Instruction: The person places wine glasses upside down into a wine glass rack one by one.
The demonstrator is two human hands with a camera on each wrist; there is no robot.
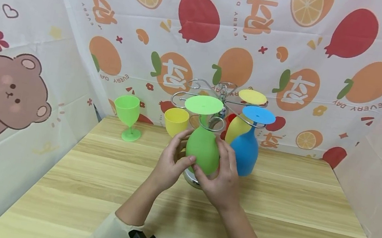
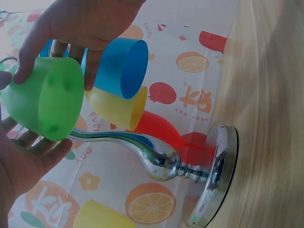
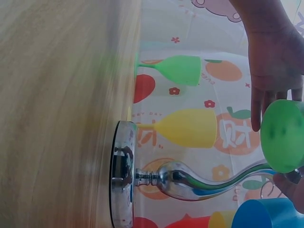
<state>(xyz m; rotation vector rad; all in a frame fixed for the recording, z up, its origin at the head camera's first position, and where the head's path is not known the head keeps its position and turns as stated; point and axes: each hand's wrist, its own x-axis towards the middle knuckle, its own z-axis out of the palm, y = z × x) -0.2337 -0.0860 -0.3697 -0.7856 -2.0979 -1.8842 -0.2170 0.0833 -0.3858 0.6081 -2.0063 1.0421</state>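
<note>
Both hands hold a green goblet upside down, one on each side of its bowl. My left hand has its thumb on the front of the bowl and its fingers round the left side. My right hand wraps the right side, thumb also in front. The goblet's flat foot is on top, and its stem stands within a wire loop of a chrome rack. In the left wrist view, the bowl's open mouth faces down, above the rack's round base.
A blue goblet and a yellow goblet hang inverted at the rack's right. On the wooden table, a green goblet and a yellow goblet stand upright at the left. A red goblet is partly hidden behind the rack.
</note>
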